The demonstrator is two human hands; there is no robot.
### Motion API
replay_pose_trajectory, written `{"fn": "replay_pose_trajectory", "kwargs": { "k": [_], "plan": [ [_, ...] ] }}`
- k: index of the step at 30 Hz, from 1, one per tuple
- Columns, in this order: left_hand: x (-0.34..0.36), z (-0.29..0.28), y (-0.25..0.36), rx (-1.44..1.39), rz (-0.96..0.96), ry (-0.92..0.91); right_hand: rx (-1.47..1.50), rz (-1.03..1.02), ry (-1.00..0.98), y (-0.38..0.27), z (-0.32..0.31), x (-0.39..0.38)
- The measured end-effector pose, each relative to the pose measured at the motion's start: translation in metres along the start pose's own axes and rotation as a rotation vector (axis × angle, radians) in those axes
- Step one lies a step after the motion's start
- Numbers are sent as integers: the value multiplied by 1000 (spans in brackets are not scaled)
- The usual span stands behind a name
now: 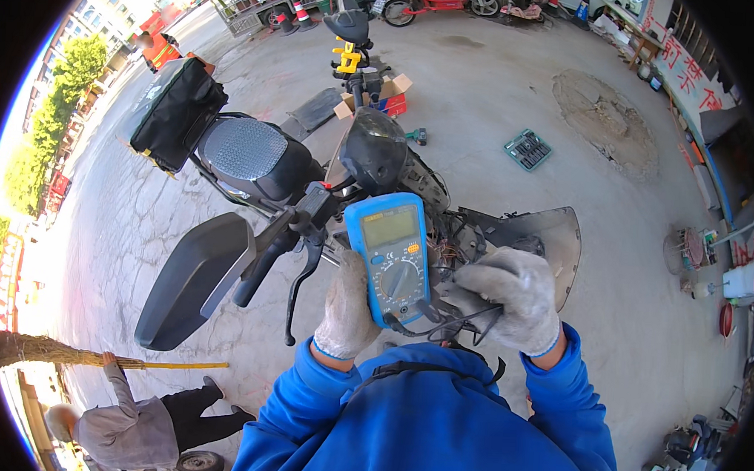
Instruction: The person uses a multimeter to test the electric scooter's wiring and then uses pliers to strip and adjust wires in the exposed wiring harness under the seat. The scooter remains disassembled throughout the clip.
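My left hand [345,311], in a pale work glove, grips the left edge of a blue multimeter [389,257], its screen and dial facing up. Black test leads [440,326] run from the meter's lower end to my gloved right hand [514,298], whose fingers are closed around them; the probe tips cannot be made out. Beyond the meter stands a scooter [377,154] with its front taken apart. Bundled wires [452,244] lie bare beside a loosened dark panel [556,241]. The handlebar grip [260,272] and brake lever [304,287] are left of my left hand.
A large mirror [195,281] juts out at left, near the scooter seat [249,148] and a black rear box [179,110]. On the concrete lie a green tool case [528,150] and a cardboard box [393,93]. A person [141,424] holds a broom [72,353] at lower left.
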State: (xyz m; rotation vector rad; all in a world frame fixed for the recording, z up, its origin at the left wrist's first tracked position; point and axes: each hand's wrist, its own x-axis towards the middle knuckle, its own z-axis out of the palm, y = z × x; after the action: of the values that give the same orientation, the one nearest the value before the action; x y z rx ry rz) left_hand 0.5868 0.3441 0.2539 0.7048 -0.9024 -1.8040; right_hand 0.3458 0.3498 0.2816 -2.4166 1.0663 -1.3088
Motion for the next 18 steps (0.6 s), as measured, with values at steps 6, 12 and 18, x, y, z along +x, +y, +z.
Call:
{"fn": "replay_pose_trajectory", "kwargs": {
  "k": [6,12,18],
  "plan": [
    [-3,17,8,225,-3,-114,-61,-229,-154,-3,0,31],
    [-8,11,0,266,68,23,-42,-202,-165,-2,14,36],
    [-8,6,-10,277,110,105,-94,-78,-159,-8,24,33]
  ]
}}
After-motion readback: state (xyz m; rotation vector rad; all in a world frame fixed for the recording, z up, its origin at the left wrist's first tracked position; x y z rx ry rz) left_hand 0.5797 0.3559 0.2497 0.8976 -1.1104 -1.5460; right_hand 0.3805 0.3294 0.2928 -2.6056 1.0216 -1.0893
